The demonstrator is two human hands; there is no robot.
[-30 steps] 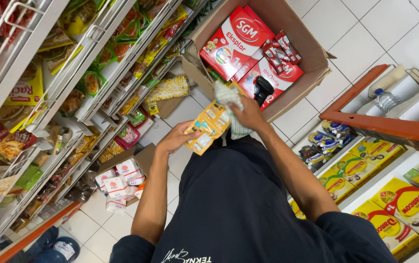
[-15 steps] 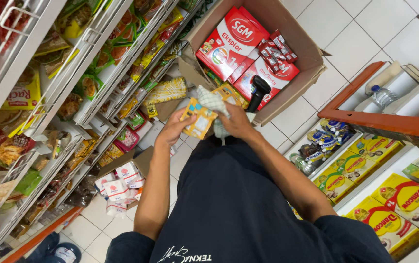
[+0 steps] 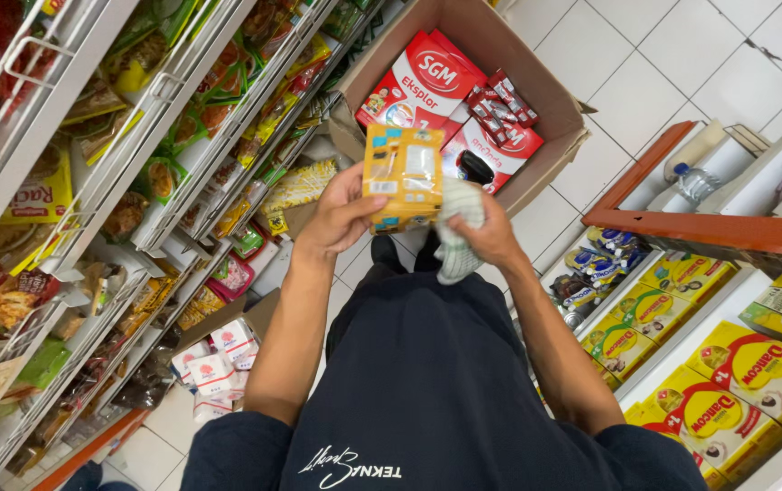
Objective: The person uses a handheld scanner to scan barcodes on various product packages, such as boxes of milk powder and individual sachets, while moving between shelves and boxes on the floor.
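Pack (image 3: 403,177), yellow, was gripped upright at chest height in left hand (image 3: 341,218), label side facing up; right hand (image 3: 486,238), closed on cloth (image 3: 457,227), pressed against it above carton (image 3: 536,68).

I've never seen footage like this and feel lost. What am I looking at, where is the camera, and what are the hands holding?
The single picture comes from a camera on a person's head, looking down past their dark shirt. The left hand grips a flat orange-yellow packet, held up in front. The right hand presses a crumpled pale cloth against it. Below, on the white tiled floor, stands an open brown cardboard box holding red packages. White wire shelves of snack bags run along the left.
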